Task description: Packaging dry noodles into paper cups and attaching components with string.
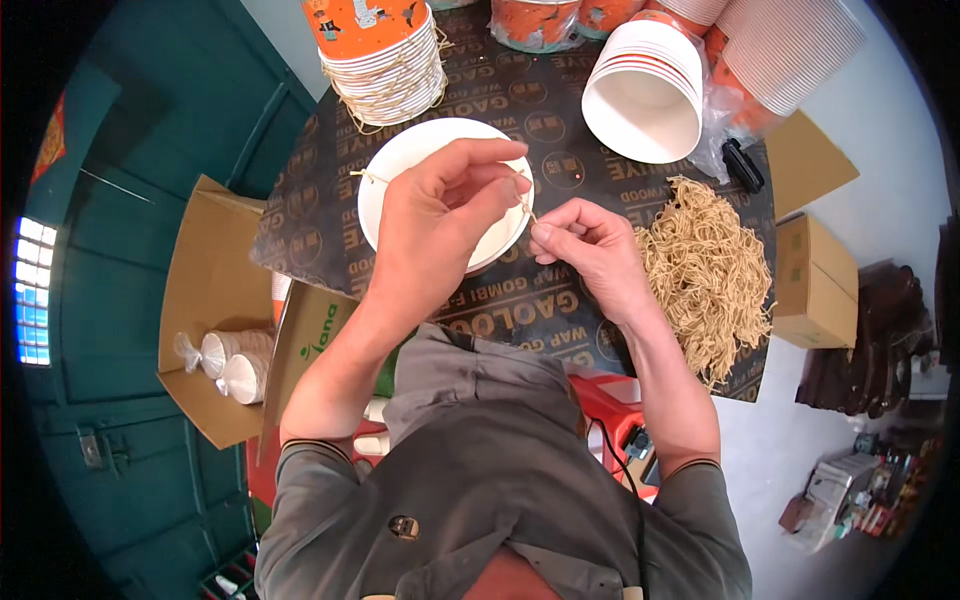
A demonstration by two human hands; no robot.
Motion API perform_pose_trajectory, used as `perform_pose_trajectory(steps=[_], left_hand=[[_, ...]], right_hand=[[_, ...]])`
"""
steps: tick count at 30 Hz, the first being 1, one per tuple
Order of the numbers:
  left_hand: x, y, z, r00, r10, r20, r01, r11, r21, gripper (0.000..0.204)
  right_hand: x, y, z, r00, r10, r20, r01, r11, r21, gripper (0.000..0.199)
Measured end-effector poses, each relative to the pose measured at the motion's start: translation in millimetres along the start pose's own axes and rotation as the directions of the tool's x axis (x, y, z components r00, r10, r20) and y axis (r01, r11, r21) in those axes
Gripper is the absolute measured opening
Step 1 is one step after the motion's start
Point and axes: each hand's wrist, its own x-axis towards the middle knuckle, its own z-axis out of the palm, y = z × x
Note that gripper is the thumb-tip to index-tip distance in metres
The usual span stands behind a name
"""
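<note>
A white paper bucket sits on the dark printed table, its open mouth facing up. From its left rim sticks a short knotted end of tan cord. My left hand is over the bucket, thumb and fingers closed on cord near the right rim. My right hand is just outside that rim, thumb and forefinger pinching the cord by a small knot. A loose heap of tan cords lies right of my right hand. The cord between my fingertips is partly hidden.
At the far left stands a stack of orange and white buckets with cords hanging from them. White buckets lie nested at the far right, beside a black object. An open cardboard box with wrapped cups is left of the table.
</note>
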Motion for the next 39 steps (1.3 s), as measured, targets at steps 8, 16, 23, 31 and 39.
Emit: perform_pose_trajectory(steps=[8,16,23,31,39], left_hand=[[12.6,-7.2,-12.3,0.994,-0.074,0.081,0.087,0.982,-0.169,0.030],[14.6,-4.6,-12.4,0.992,-0.097,0.076,0.113,0.961,-0.251,0.027],[16.6,-1.5,2.2,0.996,0.040,0.081,-0.033,0.996,-0.089,0.025],[17.5,0.4,16.9,0.990,0.102,0.102,-0.106,0.994,0.039,0.022],[12.2,-2.8,18.0,0.980,0.196,0.037,-0.200,0.964,0.175,0.027]], right_hand=[[-0.9,2.5,-7.3,0.999,0.050,0.008,-0.050,0.999,-0.015,0.011],[-6.6,-6.9,-7.3,0.998,0.006,-0.061,-0.010,0.998,-0.058,0.009],[-14.6,-26.6,11.5,0.925,-0.372,-0.079,0.294,0.831,-0.472,0.010],[-7.9,-21.5,26.6,0.879,-0.466,-0.099,0.417,0.853,-0.313,0.008],[-3.9,-5.0,22.7,0.921,-0.361,-0.145,0.355,0.932,-0.067,0.002]])
